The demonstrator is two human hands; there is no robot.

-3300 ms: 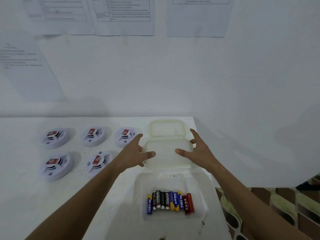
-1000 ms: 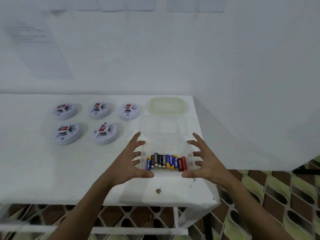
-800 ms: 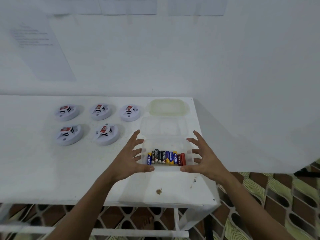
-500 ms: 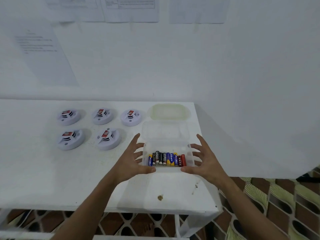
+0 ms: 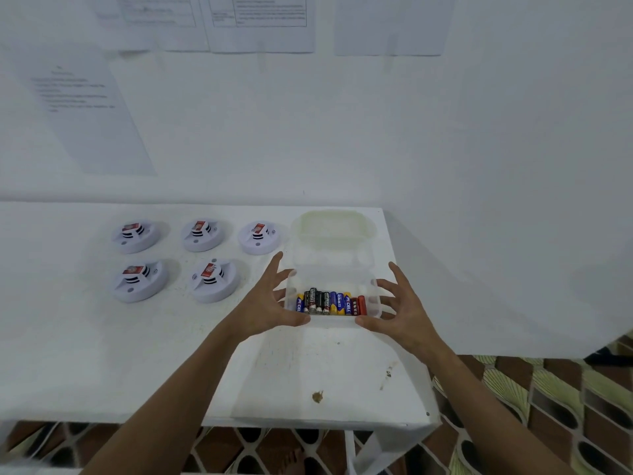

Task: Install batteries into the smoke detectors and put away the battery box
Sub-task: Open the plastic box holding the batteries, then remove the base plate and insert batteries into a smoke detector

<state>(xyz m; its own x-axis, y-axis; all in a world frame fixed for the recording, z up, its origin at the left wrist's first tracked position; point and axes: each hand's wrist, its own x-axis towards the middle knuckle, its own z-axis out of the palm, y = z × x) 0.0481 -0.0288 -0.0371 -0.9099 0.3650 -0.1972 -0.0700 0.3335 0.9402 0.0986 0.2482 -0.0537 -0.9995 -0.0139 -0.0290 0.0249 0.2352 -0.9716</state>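
The battery box (image 5: 371, 303) I've got between my hands is see-through plastic, and the batteries (image 5: 331, 302) inside are a mix: blue and yellow ones, black ones, a couple of red. The lid (image 5: 331, 225) at the back looks milky, kinda yellowish. All five smoke detectors (image 5: 215, 281) are white with black slots and a red label on top. The table (image 5: 102, 354) is white with a brown spot (image 5: 317, 396) near the front edge, the floor (image 5: 555, 406) has a brown and pale green pattern.
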